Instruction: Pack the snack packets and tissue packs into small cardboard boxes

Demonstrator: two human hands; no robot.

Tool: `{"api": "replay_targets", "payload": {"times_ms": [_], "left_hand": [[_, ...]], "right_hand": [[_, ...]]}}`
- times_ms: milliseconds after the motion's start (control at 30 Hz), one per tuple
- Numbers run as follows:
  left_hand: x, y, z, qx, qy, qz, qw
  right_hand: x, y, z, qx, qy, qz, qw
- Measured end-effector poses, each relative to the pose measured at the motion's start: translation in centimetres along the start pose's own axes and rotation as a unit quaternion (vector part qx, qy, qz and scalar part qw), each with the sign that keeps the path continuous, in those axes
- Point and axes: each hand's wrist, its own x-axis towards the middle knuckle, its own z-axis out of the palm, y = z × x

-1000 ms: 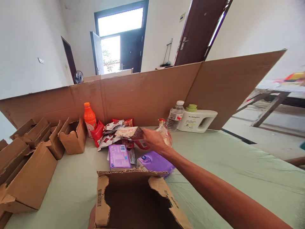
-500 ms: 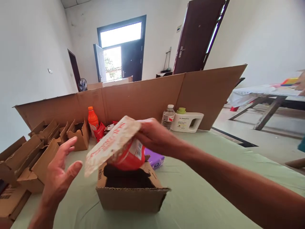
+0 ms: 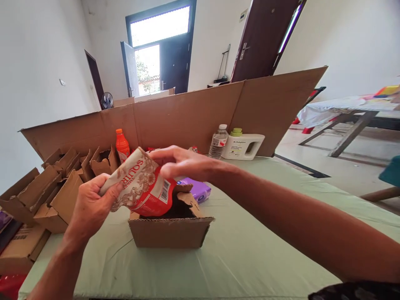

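A red and cream snack bag (image 3: 156, 193) with "SQUIR" lettering and a barcode is tilted over the open cardboard box (image 3: 170, 233), its lower end at the box's mouth. My left hand (image 3: 96, 200) pinches the bag's left edge, thumb on the printed front. At the bag's upper right, my right hand (image 3: 184, 164) is closed on the edge, thumb in front and fingertips partly hidden behind it. The box stands on the green cloth, its inside dark. Just behind the box lies a purple pack (image 3: 200, 191).
Several open cardboard boxes (image 3: 56, 200) crowd the left side. An orange bottle (image 3: 122, 143), a clear water bottle (image 3: 218, 143) and a white jug (image 3: 242, 146) with a green cap stand along the cardboard screen (image 3: 187, 112). Green cloth (image 3: 259, 233) covers the table.
My left hand has come in from the left and taken hold of the bag's edge. The bag has turned to show more of its front. The view has shifted slightly.
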Motion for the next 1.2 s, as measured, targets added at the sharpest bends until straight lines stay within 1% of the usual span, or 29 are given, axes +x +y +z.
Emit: {"api": "replay_targets", "payload": {"times_ms": [67, 100, 133, 167, 200, 267, 300, 333, 367, 400, 433, 467, 500, 533, 567, 600, 633, 667, 733, 767, 833, 900, 967, 1067, 1133, 1200], "left_hand": [[0.5, 0.6, 1.4, 0.014, -0.034, 0.021, 0.999], [0.7, 0.8, 2.0, 0.016, -0.047, 0.030, 0.998], [0.8, 0.8, 2.5, 0.010, -0.049, 0.037, 0.998], [0.7, 0.7, 2.9, -0.005, -0.035, 0.046, 0.998], [0.5, 0.5, 3.1, -0.027, -0.010, 0.059, 0.998], [-0.3, -0.4, 3.4, -0.054, 0.034, 0.084, 0.994], [-0.9, -1.0, 3.5, -0.041, 0.036, 0.095, 0.994], [-1.5, -1.7, 3.7, -0.005, 0.012, 0.107, 0.994], [-2.0, -2.4, 3.9, 0.048, -0.034, 0.123, 0.991], [-2.5, -3.0, 4.3, 0.112, -0.093, 0.140, 0.979], [-2.8, -3.6, 4.7, 0.180, -0.155, 0.159, 0.958], [-3.0, -4.1, 5.1, 0.245, -0.211, 0.179, 0.929], [-3.1, -4.4, 5.4, 0.304, -0.255, 0.194, 0.897], [-3.0, -4.6, 5.7, 0.357, -0.282, 0.204, 0.867], [-3.0, -4.7, 5.8, 0.402, -0.295, 0.210, 0.841], [-3.0, -4.6, 5.9, 0.436, -0.299, 0.215, 0.821], [-3.0, -4.5, 5.8, 0.460, -0.297, 0.222, 0.807], [-3.1, -4.4, 5.7, 0.476, -0.290, 0.229, 0.798], [-3.5, -4.2, 5.5, 0.493, -0.278, 0.240, 0.789], [-3.7, -4.1, 5.4, 0.497, -0.278, 0.242, 0.786], [-4.3, -4.2, 5.4, 0.502, -0.281, 0.244, 0.780], [-4.9, -4.4, 5.5, 0.507, -0.287, 0.248, 0.774], [-5.2, -4.5, 5.5, 0.512, -0.290, 0.252, 0.769], [-5.1, -4.1, 5.6, 0.500, -0.294, 0.269, 0.769], [-4.7, -3.5, 5.8, 0.476, -0.292, 0.277, 0.782], [-4.0, -2.9, 6.0, 0.450, -0.298, 0.271, 0.797]], "right_hand": [[-0.7, 0.2, 0.4, 0.000, -0.026, 0.044, 0.999], [-1.3, 0.2, 0.7, -0.013, -0.019, 0.056, 0.998], [-2.0, 0.1, 0.9, -0.036, 0.010, 0.062, 0.997], [-2.8, 0.0, 1.0, -0.063, 0.059, 0.063, 0.994], [-3.7, -0.1, 1.1, -0.085, 0.123, 0.060, 0.987], [-5.6, 0.1, 1.2, -0.091, 0.274, 0.034, 0.957], [-6.3, 0.4, 1.2, -0.079, 0.344, 0.013, 0.935], [-7.0, 1.0, 1.2, -0.067, 0.402, -0.008, 0.913], [-7.5, 1.7, 1.3, -0.059, 0.445, -0.023, 0.894], [-7.9, 2.5, 1.5, -0.056, 0.469, -0.027, 0.881], [-8.2, 3.5, 1.7, -0.057, 0.473, -0.021, 0.879], [-8.4, 4.4, 2.0, -0.061, 0.457, -0.004, 0.887], [-8.6, 5.1, 2.3, -0.069, 0.423, 0.022, 0.903], [-8.7, 5.7, 2.5, -0.086, 0.375, 0.053, 0.922], [-8.7, 6.1, 2.7, -0.116, 0.321, 0.083, 0.936], [-8.7, 6.2, 2.8, -0.160, 0.267, 0.108, 0.944], [-8.5, 6.1, 2.9, -0.219, 0.217, 0.128, 0.943], [-8.2, 5.9, 2.9, -0.288, 0.170, 0.142, 0.932], [-7.0, 5.2, 3.1, -0.423, 0.084, 0.156, 0.888], [-6.2, 4.9, 3.3, -0.473, 0.036, 0.162, 0.865], [-4.5, 4.8, 4.0, -0.535, -0.071, 0.178, 0.823], [-3.0, 5.4, 5.1, -0.551, -0.161, 0.188, 0.797], [-2.1, 6.7, 6.3, -0.549, -0.210, 0.186, 0.787], [-1.8, 9.0, 7.7, -0.517, -0.272, 0.152, 0.797], [-2.0, 10.2, 8.2, -0.494, -0.309, 0.128, 0.802], [-2.3, 10.5, 8.2, -0.485, -0.321, 0.118, 0.805]]}}
